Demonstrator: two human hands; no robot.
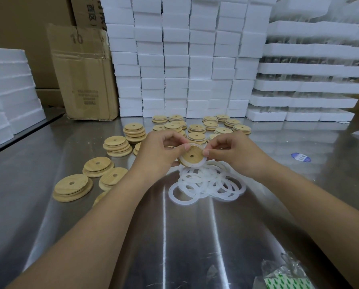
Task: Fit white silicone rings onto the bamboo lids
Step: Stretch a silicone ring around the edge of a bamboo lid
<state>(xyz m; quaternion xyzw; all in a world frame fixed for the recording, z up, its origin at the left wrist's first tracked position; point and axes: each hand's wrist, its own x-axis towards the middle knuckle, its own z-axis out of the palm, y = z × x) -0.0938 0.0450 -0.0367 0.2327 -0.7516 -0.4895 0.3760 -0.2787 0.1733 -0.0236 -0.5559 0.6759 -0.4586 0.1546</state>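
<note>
A round bamboo lid (190, 157) with a centre hole is held tilted above the steel table, a white silicone ring (203, 161) partly around its inner step. My left hand (159, 151) grips the lid's left edge. My right hand (235, 151) pinches the ring at the lid's right edge. Under the lid lies a pile of loose white rings (207, 184). Bare bamboo lids (73, 187) lie scattered and stacked at the left. Small stacks of lids (211, 125) stand behind my hands.
Stacks of white foam blocks (184, 59) form a wall at the back and right. A cardboard box (82, 74) stands at the back left, more foam (9, 88) at the far left. A clear plastic bag (285, 274) lies near right, a blue sticker (301, 157) at right.
</note>
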